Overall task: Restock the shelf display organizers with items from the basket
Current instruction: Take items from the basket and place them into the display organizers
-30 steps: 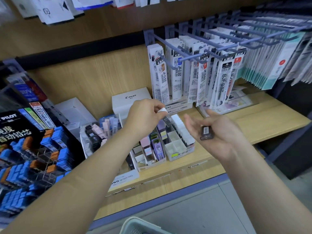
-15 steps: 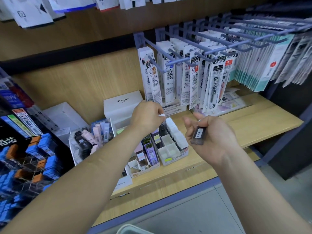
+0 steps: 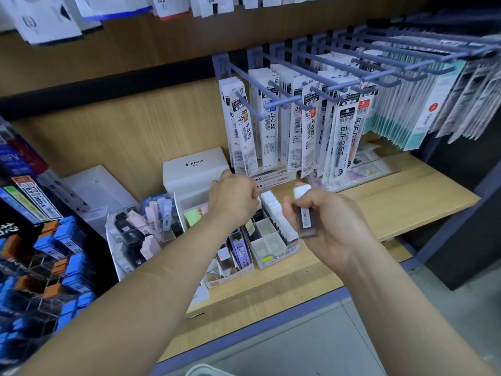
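A: Left hand (image 3: 233, 200)?
B: Back to camera, fingers curled under and hidden. Can't tell if it holds anything. Bare left forearm (image 3: 135, 294) comes in from lower left.
A: Right hand (image 3: 325, 221)?
B: Thumb and fingers curled round a small dark case (image 3: 306, 221), held roughly upright, label facing the camera. Bare right forearm (image 3: 406, 308) comes in from lower right.
A: Hands touching?
B: No. Near each other at similar height, with a gap between.

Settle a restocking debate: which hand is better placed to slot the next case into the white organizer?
Right. The right hand grips a dark case just beside the bare compartments of the white organizer. The left hand curls over the rear slots; whether it holds anything is hidden.
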